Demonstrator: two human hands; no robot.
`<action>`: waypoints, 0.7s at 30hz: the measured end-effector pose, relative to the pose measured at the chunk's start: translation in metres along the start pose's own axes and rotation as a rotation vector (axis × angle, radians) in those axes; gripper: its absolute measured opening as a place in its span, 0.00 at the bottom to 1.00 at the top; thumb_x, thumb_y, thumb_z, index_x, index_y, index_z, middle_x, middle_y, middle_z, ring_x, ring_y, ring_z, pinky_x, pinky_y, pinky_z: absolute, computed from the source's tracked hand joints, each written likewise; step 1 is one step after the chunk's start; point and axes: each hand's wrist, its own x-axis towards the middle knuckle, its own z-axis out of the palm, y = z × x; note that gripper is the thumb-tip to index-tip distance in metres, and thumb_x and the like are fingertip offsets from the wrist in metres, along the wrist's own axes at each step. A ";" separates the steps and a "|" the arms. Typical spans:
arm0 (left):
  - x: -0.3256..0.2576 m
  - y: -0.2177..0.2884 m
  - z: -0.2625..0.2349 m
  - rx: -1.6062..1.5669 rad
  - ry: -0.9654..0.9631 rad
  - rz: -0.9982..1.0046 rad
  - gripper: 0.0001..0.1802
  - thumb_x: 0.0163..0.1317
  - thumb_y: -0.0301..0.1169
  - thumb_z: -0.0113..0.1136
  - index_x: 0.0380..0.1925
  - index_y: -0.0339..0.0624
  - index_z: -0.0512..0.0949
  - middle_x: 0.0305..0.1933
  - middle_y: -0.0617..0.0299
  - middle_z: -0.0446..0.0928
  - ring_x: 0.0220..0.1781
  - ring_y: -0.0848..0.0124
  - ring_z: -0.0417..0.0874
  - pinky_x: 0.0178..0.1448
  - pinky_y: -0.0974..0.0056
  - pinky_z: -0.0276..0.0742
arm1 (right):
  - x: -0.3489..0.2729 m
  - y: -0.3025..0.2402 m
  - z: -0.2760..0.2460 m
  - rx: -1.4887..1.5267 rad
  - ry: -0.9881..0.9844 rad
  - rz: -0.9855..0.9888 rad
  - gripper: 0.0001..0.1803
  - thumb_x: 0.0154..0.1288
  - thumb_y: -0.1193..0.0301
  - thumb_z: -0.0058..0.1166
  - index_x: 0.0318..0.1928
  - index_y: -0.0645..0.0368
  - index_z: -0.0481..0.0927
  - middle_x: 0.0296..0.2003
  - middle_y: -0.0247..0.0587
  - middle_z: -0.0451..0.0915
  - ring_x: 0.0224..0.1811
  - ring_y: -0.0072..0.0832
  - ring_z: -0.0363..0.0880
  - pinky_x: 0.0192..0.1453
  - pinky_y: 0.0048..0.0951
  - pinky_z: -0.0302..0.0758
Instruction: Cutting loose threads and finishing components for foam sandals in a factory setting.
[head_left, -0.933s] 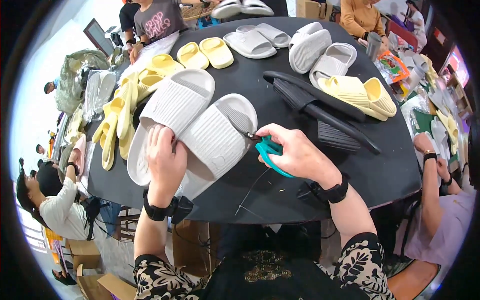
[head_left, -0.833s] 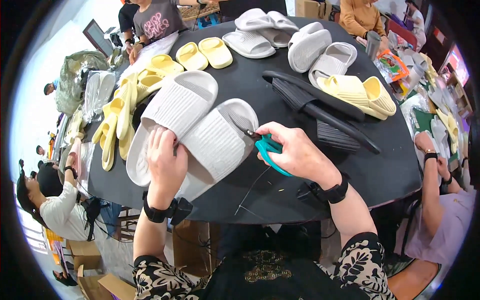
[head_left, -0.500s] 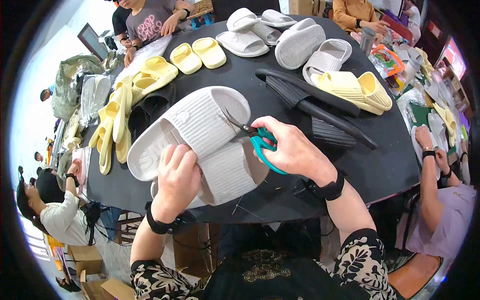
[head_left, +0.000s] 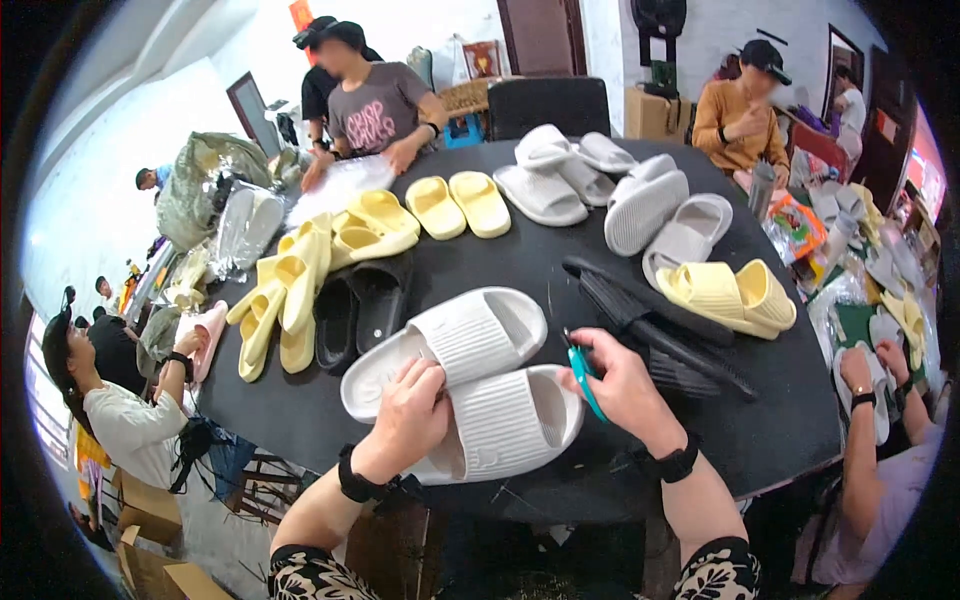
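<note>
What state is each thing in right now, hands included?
Left hand: closed on the near grey slippers
Right hand: closed on the scissors
Scissors: held; blades too small to judge
Near grey slippers: side by side, straps up
Black slippers at left: upright, side by side
Black slippers at right: tilted, close together
Far yellow slippers: upright, side by side
Wrapped slippers: in clear plastic

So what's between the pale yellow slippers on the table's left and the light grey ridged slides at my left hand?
In the head view, a pair of black slippers lies between the yellow slippers and grey slides.
</note>
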 end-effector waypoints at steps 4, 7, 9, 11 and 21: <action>-0.001 -0.006 0.006 -0.110 0.012 -0.059 0.08 0.44 0.16 0.55 0.26 0.35 0.70 0.30 0.50 0.71 0.35 0.51 0.72 0.38 0.54 0.70 | 0.001 0.002 0.003 0.211 -0.124 0.069 0.28 0.57 0.67 0.63 0.54 0.68 0.69 0.33 0.34 0.75 0.33 0.14 0.70 0.36 0.18 0.71; 0.002 -0.010 0.006 -0.177 -0.068 -0.067 0.09 0.46 0.18 0.57 0.30 0.34 0.72 0.34 0.49 0.73 0.39 0.51 0.74 0.43 0.56 0.72 | 0.005 0.010 0.003 0.227 -0.057 0.113 0.25 0.56 0.72 0.62 0.53 0.67 0.70 0.35 0.35 0.77 0.33 0.16 0.73 0.38 0.19 0.72; 0.007 -0.014 0.002 -0.262 -0.203 -0.093 0.12 0.50 0.20 0.57 0.38 0.34 0.76 0.39 0.50 0.75 0.43 0.53 0.76 0.46 0.59 0.74 | 0.007 0.009 0.002 0.248 -0.022 0.116 0.25 0.56 0.73 0.61 0.53 0.67 0.70 0.34 0.36 0.77 0.33 0.16 0.73 0.38 0.20 0.72; 0.009 -0.027 -0.003 -0.305 -0.212 -0.142 0.12 0.52 0.19 0.56 0.39 0.34 0.76 0.40 0.50 0.75 0.41 0.56 0.77 0.44 0.62 0.75 | 0.008 0.010 -0.001 0.282 0.020 0.120 0.25 0.54 0.74 0.61 0.53 0.67 0.70 0.33 0.37 0.78 0.33 0.17 0.73 0.39 0.20 0.72; 0.005 -0.085 -0.002 0.153 -0.535 -0.382 0.24 0.54 0.41 0.61 0.45 0.35 0.75 0.46 0.45 0.74 0.51 0.50 0.73 0.57 0.54 0.69 | 0.007 0.003 -0.003 0.240 0.058 0.115 0.24 0.54 0.74 0.60 0.53 0.66 0.70 0.32 0.36 0.77 0.33 0.18 0.73 0.39 0.20 0.71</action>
